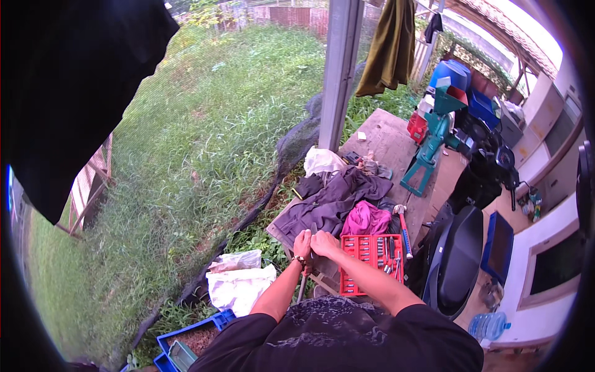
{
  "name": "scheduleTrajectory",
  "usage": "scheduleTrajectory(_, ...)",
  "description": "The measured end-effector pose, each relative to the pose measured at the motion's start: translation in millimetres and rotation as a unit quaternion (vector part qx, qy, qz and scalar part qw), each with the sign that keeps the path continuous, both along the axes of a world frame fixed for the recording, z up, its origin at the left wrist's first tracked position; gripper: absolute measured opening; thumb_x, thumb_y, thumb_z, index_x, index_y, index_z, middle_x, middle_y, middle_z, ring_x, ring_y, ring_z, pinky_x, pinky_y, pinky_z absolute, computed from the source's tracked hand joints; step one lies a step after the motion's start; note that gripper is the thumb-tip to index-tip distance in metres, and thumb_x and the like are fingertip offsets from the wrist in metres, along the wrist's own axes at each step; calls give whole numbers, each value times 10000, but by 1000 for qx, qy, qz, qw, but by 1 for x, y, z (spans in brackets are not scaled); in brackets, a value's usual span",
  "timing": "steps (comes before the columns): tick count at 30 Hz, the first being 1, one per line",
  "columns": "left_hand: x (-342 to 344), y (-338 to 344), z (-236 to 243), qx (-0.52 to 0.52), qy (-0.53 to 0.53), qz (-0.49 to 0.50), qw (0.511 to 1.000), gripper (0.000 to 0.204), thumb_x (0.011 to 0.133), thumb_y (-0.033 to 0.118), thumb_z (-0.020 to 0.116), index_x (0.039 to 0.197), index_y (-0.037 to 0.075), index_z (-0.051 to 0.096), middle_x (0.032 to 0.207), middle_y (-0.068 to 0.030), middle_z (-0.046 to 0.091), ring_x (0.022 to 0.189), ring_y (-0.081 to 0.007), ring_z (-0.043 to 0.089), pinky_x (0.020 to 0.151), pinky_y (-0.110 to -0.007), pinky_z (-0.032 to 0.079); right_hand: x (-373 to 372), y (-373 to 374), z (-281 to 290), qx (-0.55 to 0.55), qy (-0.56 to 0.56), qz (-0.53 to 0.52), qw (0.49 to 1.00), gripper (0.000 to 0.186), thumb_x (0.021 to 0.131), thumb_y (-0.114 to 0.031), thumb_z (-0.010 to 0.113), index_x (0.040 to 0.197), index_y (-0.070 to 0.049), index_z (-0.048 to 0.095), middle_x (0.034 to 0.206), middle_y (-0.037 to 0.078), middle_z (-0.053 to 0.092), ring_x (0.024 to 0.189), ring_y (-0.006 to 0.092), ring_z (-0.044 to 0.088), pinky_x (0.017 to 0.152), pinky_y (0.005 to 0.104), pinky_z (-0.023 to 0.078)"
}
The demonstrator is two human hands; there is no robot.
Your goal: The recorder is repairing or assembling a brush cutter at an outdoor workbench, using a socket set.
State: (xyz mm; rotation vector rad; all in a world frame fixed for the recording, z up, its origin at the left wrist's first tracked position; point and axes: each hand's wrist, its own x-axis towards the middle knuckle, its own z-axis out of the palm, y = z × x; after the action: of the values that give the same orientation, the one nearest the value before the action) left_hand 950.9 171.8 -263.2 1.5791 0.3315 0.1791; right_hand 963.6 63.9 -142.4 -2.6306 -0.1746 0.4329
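My left hand [302, 243] and my right hand [323, 243] are close together over the near edge of a wooden table [387, 133]. Fingers on both are curled closed, and what they grip is too small and hidden to name. A thin rod [302, 288] slants down below my left wrist; whether it is held, I cannot tell. Dark crumpled clothing [338, 198] lies just beyond my hands. By my right forearm sits an open red socket set case [347, 266] with sockets and tools in it. A pink cloth [367, 218] and a hammer [405, 229] lie beside the case.
A green grinding machine [427, 152] stands at the table's far right. Along the right side is a parked motorbike [457, 254]. White sacks [240, 285] and a blue crate [162, 341] are at lower left. A metal post [339, 74] rises beyond the table.
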Motion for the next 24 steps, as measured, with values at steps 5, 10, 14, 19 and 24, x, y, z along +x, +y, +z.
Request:
scheduleTrajectory(5, 1, -6, 3, -21, 14, -13, 1000, 314, 1004, 284, 504, 845, 22, 574, 697, 21, 507, 687, -75, 438, 627, -277, 408, 14, -28, 0, -107, -141, 291, 940, 266, 915, -257, 509, 1041, -49, 615, 859, 192, 678, 764, 357, 690, 630, 487, 540)
scheduleTrajectory(10, 1, 0, -8, 20, 5, 13, 1000, 330, 992, 301, 511, 835, 19, 582, 674, 7, 515, 673, -79, 451, 613, -282, 403, 29, -31, 1, -51, -220, 440, 869, 178, 879, -179, 528, 995, -50, 566, 834, 166, 658, 698, 344, 677, 605, 473, 529)
scheduleTrajectory(14, -5, -2, 1, 74, 76, 41, 994, 401, 957, 437, 476, 916, 72, 639, 842, -192, 645, 832, -376, 632, 724, -436, 470, 25, -25, -5, -46, -163, 405, 899, 223, 952, -260, 459, 974, -65, 565, 775, 176, 661, 685, 374, 665, 584, 490, 522)
scheduleTrajectory(19, -8, -11, 22, 111, 84, 72, 988, 416, 948, 458, 473, 868, 80, 625, 808, -203, 635, 829, -410, 631, 694, -471, 461, 11, -6, -7, -54, -12, 156, 986, 390, 960, -318, 392, 935, -18, 640, 899, 263, 678, 849, 441, 663, 755, 542, 525)
scheduleTrajectory(24, -3, -5, 16, 77, 64, 14, 995, 386, 966, 395, 484, 845, 46, 595, 745, -125, 595, 737, -263, 574, 669, -390, 451, 18, -13, -18, -42, 25, 122, 991, 411, 941, -311, 424, 966, 25, 659, 934, 271, 682, 914, 432, 664, 794, 518, 531)
